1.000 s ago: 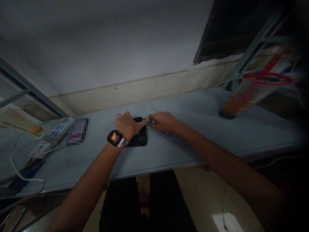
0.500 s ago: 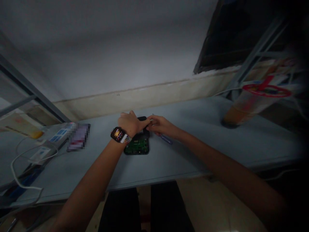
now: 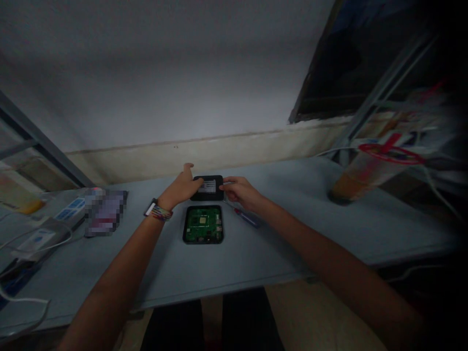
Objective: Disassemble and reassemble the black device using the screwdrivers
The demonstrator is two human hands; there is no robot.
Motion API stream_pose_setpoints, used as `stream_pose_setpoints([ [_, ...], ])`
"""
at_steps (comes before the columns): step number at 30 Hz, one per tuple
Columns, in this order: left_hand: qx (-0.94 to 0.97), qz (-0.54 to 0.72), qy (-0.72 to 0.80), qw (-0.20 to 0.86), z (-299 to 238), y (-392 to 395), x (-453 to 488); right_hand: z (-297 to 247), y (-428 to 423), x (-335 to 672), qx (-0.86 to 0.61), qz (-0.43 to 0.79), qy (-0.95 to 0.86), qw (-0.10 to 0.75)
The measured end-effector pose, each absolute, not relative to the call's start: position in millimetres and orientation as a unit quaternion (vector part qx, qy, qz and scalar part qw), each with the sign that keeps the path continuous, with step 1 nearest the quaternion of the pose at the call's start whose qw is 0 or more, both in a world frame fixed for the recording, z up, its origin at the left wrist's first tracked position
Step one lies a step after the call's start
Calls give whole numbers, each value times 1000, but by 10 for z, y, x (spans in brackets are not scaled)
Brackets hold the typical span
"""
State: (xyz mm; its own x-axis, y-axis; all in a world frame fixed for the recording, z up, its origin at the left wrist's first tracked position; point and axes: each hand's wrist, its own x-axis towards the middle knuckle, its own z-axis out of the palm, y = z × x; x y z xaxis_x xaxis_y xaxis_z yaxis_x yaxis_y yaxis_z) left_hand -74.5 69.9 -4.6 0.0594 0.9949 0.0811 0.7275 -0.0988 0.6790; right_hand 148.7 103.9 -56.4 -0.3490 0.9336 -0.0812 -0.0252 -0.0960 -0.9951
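Observation:
A black plastic cover (image 3: 197, 195) with a pale label (image 3: 209, 186) is between my hands, near the back of the table. My left hand (image 3: 180, 189) has its thumb on the cover's left side. One of its fingers points up, and the others are partly hidden. At the right edge, my right hand (image 3: 241, 192) pinches the cover between thumb and fingers. Just in front, an open black case holds a green circuit board (image 3: 202, 222) facing up. A screwdriver (image 3: 246, 217) with a purplish handle lies beside my right hand.
To the left are a blurred-out phone (image 3: 107, 213), a white power strip (image 3: 69, 209) with cables and a drink cup (image 3: 22, 200). A tall cup with a red-rimmed lid (image 3: 365, 170) stands at the right. The wall (image 3: 175, 112) borders the table's back.
My left hand has moved left, uncovering the label and the circuit board. The black cover now shows plainly between both hands. The camera view has shifted slightly.

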Motion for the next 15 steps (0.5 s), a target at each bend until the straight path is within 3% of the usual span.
stream_pose_setpoints([
  [3,644,338,609,315,-196,742,-935,-598,1079,1459,-413,595,-568,390],
  [10,645,394,605,252,-411,950,-1094,-667,1333,1368,-384,488,-657,428],
  [15,688,413,560,204,-471,952,-1136,-766,1469,1448,-382,394,-730,407],
])
